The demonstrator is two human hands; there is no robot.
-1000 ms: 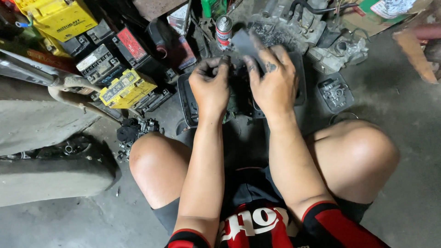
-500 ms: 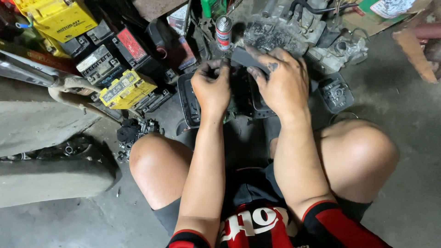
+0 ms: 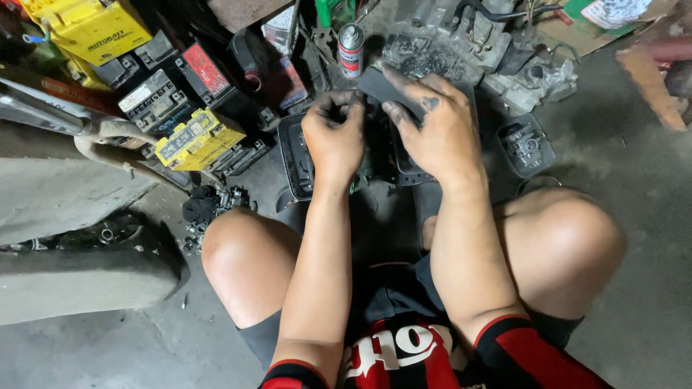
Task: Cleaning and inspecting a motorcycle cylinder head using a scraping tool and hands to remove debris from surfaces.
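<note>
I sit on the floor with my knees apart, both hands over a black tray (image 3: 294,160) between my legs. My right hand (image 3: 432,126), smeared with black grease, grips a flat dark grey sheet (image 3: 378,85) by its edge and tilts it up over the tray. My left hand (image 3: 335,133) is curled closed beside it, fingertips pinching at the sheet's near corner. What lies under the hands in the tray is hidden.
Several old batteries, yellow (image 3: 191,137) and black (image 3: 148,97), are stacked at the left. A spray can (image 3: 351,49) stands behind the tray, beside greasy engine parts (image 3: 461,43). A small black tray of parts (image 3: 526,144) sits at the right. A concrete ledge (image 3: 72,194) runs along the left.
My right hand has lifted and shifted to the right with the dark sheet, which now tilts up. My left hand stays curled at nearly the same spot.
</note>
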